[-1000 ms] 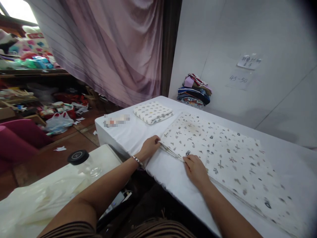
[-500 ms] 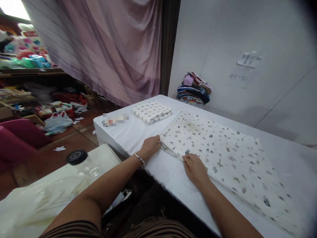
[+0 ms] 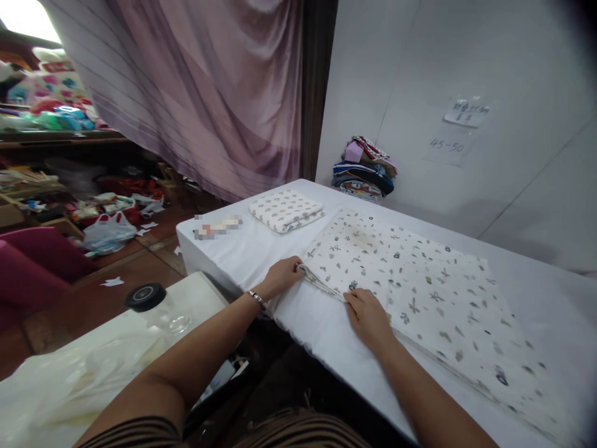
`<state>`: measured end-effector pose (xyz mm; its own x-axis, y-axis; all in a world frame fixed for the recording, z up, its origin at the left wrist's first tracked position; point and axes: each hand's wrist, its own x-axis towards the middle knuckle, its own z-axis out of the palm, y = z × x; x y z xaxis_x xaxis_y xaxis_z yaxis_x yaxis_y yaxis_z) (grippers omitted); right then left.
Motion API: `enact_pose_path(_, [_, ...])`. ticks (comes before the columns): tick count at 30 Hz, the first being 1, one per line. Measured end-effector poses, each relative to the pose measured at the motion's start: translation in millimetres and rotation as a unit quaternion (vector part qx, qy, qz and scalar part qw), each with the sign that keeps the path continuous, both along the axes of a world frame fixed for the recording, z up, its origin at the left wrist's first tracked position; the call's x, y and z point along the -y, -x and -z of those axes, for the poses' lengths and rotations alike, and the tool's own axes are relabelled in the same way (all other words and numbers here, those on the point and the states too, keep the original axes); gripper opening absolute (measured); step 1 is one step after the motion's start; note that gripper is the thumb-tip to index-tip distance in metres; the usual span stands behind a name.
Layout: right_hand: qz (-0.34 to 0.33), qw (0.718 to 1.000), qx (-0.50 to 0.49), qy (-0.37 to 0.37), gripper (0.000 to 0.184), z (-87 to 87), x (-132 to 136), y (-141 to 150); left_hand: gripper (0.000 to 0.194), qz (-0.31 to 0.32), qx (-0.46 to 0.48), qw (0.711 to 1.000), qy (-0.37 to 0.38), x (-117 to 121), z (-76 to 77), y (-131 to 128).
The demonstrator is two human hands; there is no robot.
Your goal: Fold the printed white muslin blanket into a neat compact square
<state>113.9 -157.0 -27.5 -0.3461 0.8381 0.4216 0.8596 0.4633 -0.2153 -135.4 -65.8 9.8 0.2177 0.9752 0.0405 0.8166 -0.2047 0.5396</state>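
Note:
A white cloth with small grey and dark prints (image 3: 420,292) lies folded in layers along the table. My left hand (image 3: 283,274), with a bracelet at the wrist, pinches its near left corner. Further right, my right hand (image 3: 368,314) grips the near edge of the same cloth, thumb and fingers closed on the layers. Between the two hands the stacked edges show slightly apart. Beyond my left hand rests a smaller folded cloth with grey spots (image 3: 285,210), which neither hand touches.
The white-covered table (image 3: 233,264) stands by a wall with paper notes (image 3: 466,113). Behind its far edge is a pile of folded textiles (image 3: 364,168). A clear jar with a black lid (image 3: 146,297) is on a pale surface at left. A pink curtain (image 3: 224,81) hangs behind.
My left hand has shifted very slightly at the cloth's corner, and the layers there show a little more curled. My right hand stays in place.

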Motion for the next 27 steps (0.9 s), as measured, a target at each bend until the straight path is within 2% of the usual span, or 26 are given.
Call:
enact_pose_path(6, [-0.004, 1.0, -0.003, -0.003, 0.025, 1.0, -0.1, -1.3, 0.018, -0.037, 0.034, 0.999, -0.012, -3.1, 2.5, -1.7])
enact_pose_path(14, [-0.01, 1.0, -0.015, 0.003, 0.024, -2.1, 1.4, 0.6, 0.019, -0.054, -0.038, 0.998, -0.024, -0.8, 2.9, -4.9])
enact_pose_path(22, [-0.016, 1.0, -0.016, -0.001, 0.027, -3.2, 1.4, -0.1, 0.022, 0.003, -0.063, 0.998, -0.025, 3.6, -1.6, 9.3])
enact_pose_path(27, [-0.028, 1.0, 0.002, -0.005, 0.032, -0.6, 0.4, -1.3, 0.023, 0.089, -0.05, 0.994, -0.043, 0.5, -3.5, 22.3])
